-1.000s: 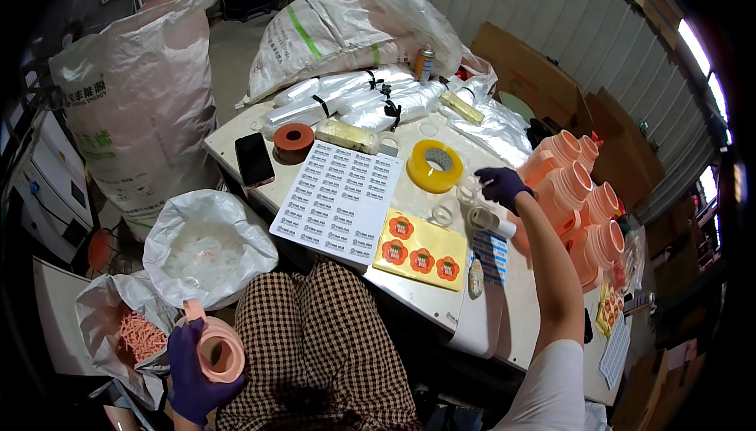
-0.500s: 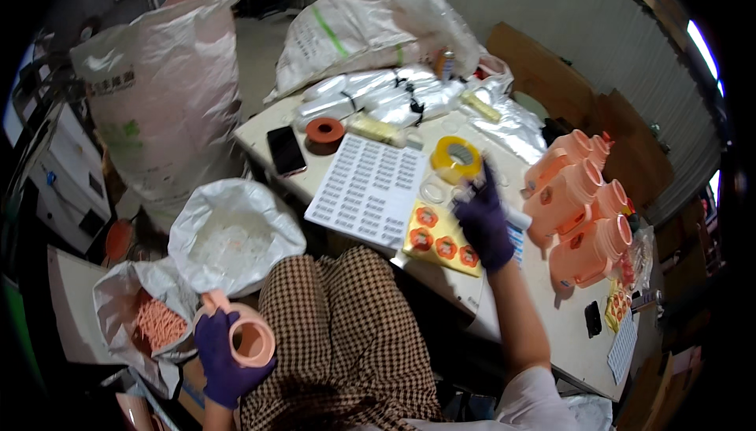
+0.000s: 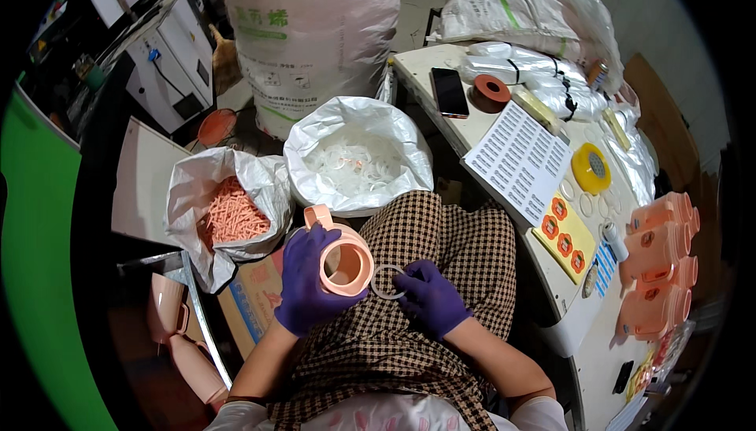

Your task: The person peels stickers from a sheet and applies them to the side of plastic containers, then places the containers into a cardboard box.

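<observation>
Two gloved hands: left hand (image 3: pixel 309 287) grips a peach plastic jug (image 3: pixel 343 259); right hand (image 3: pixel 430 297) pinches a clear sealing ring (image 3: pixel 387 281), best held level to the mouth.

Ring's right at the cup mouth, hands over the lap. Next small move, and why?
Probably bring the right hand leftward and press the clear ring onto the open mouth of the pink cup. The left hand holds the cup with its mouth turned toward the ring, which sits just beside the rim.

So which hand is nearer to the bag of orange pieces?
Left. The left hand, gripping the pink cup, sits just right of the bag of orange pieces; the right hand, holding a clear ring, is farther right.
</observation>
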The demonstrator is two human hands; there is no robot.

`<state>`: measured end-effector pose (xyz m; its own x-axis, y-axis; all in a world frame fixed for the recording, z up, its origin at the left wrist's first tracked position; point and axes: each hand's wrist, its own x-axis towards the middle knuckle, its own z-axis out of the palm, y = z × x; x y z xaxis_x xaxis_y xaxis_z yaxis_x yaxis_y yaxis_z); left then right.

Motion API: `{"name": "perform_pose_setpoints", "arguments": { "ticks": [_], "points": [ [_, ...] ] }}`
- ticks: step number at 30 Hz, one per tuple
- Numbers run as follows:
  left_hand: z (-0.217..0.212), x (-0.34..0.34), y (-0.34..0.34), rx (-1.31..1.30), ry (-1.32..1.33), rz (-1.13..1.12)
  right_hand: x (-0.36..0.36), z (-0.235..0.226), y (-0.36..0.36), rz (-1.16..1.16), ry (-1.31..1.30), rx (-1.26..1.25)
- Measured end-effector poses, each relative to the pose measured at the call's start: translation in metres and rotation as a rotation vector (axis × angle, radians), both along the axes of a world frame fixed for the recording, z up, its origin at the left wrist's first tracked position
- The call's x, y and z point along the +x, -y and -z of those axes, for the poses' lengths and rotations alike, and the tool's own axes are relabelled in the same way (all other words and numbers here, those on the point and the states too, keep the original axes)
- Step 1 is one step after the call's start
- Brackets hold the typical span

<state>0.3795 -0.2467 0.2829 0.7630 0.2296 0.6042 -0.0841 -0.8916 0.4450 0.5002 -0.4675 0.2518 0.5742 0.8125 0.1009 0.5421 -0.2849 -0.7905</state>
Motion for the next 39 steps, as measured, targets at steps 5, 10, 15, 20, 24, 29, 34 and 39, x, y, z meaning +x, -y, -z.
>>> {"name": "perform_pose_setpoints", "arguments": {
  "ticks": [5, 10, 15, 20, 24, 29, 34, 39],
  "points": [
    [-0.004, 0.000, -0.002, -0.019, 0.044, 0.049, 0.014, -0.023, -0.005, -0.045, 0.586, 0.083],
    [-0.001, 0.001, -0.004, 0.007, 0.031, 0.059, 0.014, -0.060, -0.014, -0.191, 0.131, 0.320],
    [0.003, 0.002, -0.009, 0.026, 0.051, 0.063, -0.005, -0.072, -0.052, -0.256, 0.061, 0.414],
    [-0.004, 0.006, -0.004, -0.011, 0.034, 0.158, -0.009, -0.049, -0.071, -0.259, 0.110, 0.142],
    [-0.002, 0.010, 0.002, 0.039, 0.054, 0.125, -0.021, -0.046, -0.082, -0.161, 0.233, -0.165],
    [-0.014, 0.018, 0.009, 0.010, 0.031, 0.156, -0.026, -0.020, -0.072, -0.054, 0.294, -0.059],
    [0.009, 0.007, 0.008, 0.116, 0.005, 0.121, -0.026, -0.015, -0.060, -0.131, 0.242, 0.044],
    [0.005, 0.005, 0.011, 0.116, -0.045, 0.134, -0.031, -0.015, -0.063, -0.036, 0.276, 0.124]
  ]
}}
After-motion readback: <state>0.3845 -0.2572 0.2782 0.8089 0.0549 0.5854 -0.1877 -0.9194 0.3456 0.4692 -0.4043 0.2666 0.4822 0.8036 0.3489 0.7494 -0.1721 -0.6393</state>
